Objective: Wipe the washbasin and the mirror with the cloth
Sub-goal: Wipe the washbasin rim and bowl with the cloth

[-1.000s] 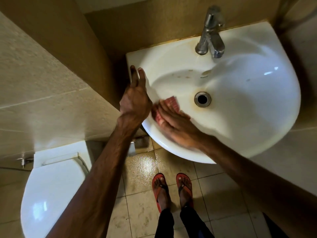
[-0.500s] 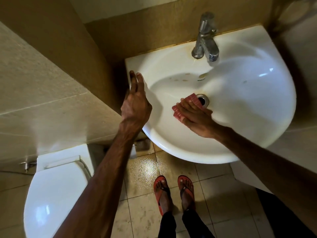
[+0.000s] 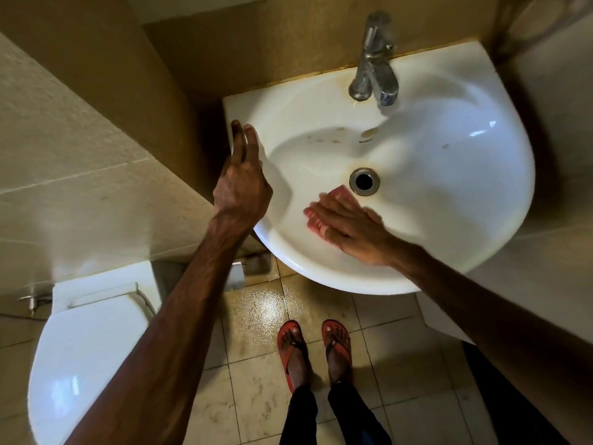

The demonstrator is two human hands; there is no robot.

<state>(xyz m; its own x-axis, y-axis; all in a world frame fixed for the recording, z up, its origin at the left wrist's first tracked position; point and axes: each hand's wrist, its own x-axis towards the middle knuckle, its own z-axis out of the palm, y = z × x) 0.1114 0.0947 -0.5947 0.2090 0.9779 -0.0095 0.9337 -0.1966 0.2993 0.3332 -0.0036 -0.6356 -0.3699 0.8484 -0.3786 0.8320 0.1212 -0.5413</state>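
Observation:
A white washbasin (image 3: 465,194) is fixed to the tan wall, with brown stains below the tap and a ring round the drain (image 3: 364,181). My right hand (image 3: 349,228) lies flat with straight fingers on a red cloth (image 3: 316,221), pressing it against the bowl's near-left slope, just left of the drain. My left hand (image 3: 240,184) rests on the basin's left rim with its fingers stretched out along the edge. No mirror is in view.
A chrome tap (image 3: 375,75) stands at the basin's back. A white toilet (image 3: 83,348) with its lid down sits at lower left, a flush valve (image 3: 32,300) beside it. My feet in red sandals (image 3: 316,348) stand on wet beige floor tiles below the basin.
My right hand slid the cloth from the bowl's left side toward the drain, then back left and nearer. My left hand stayed on the rim.

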